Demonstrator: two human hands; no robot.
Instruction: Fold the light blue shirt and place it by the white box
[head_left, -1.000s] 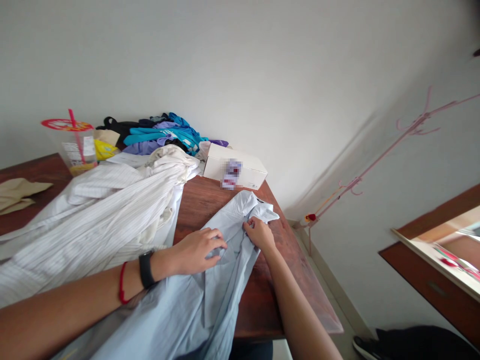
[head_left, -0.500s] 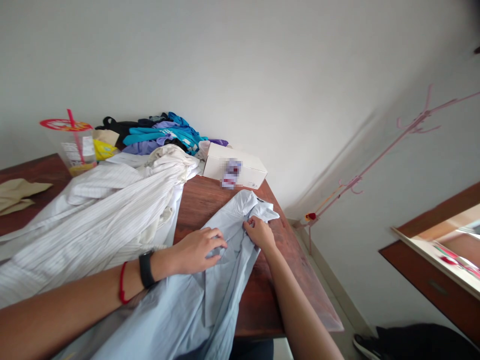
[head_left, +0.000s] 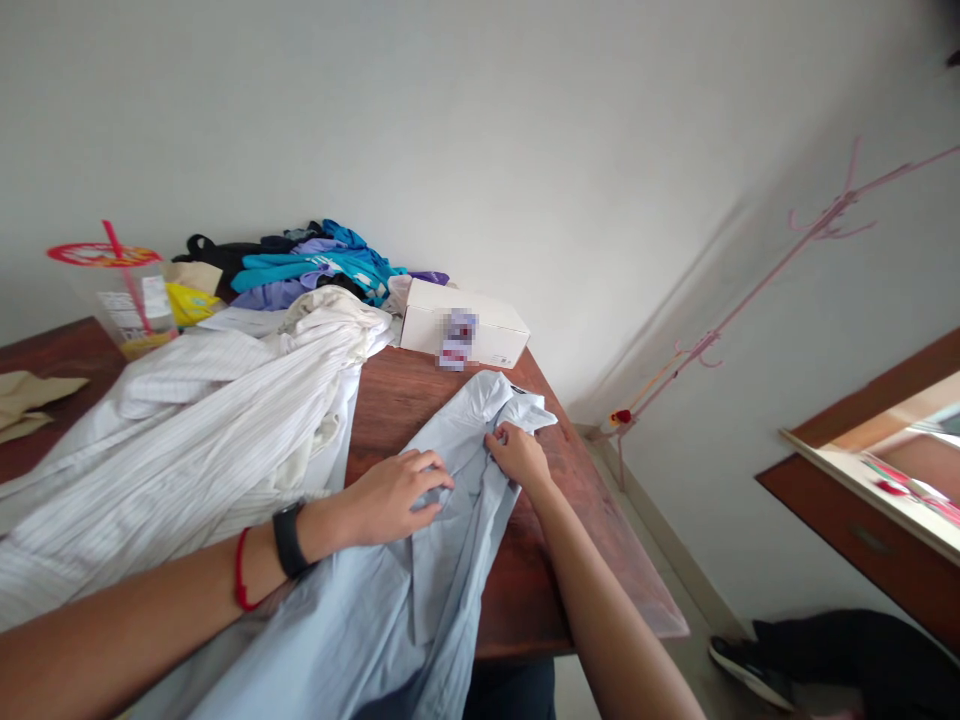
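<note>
A light blue collared shirt (head_left: 450, 515) lies lengthwise over the dark wooden table (head_left: 386, 400), its collar at the far end and its lower part hanging toward me. On the shirt's front rests my left hand (head_left: 401, 495), fingers slightly bent and thumb apart, gripping nothing. Just below the collar, my right hand (head_left: 519, 455) pinches the shirt's fabric between thumb and fingers. A white striped garment (head_left: 217, 430) is spread to the left of my left arm.
At the back stand a white box (head_left: 465, 320) and a heap of blue and dark clothes (head_left: 315, 265). A plastic cup with a red straw (head_left: 131, 300) is at left. Beyond the table's right edge are a pink coat rack (head_left: 750, 300) and a person's shoe (head_left: 750, 672).
The view has shifted slightly, so the cup and box appear a little further left. Both hands stay at nearly the same places on the shirt.
</note>
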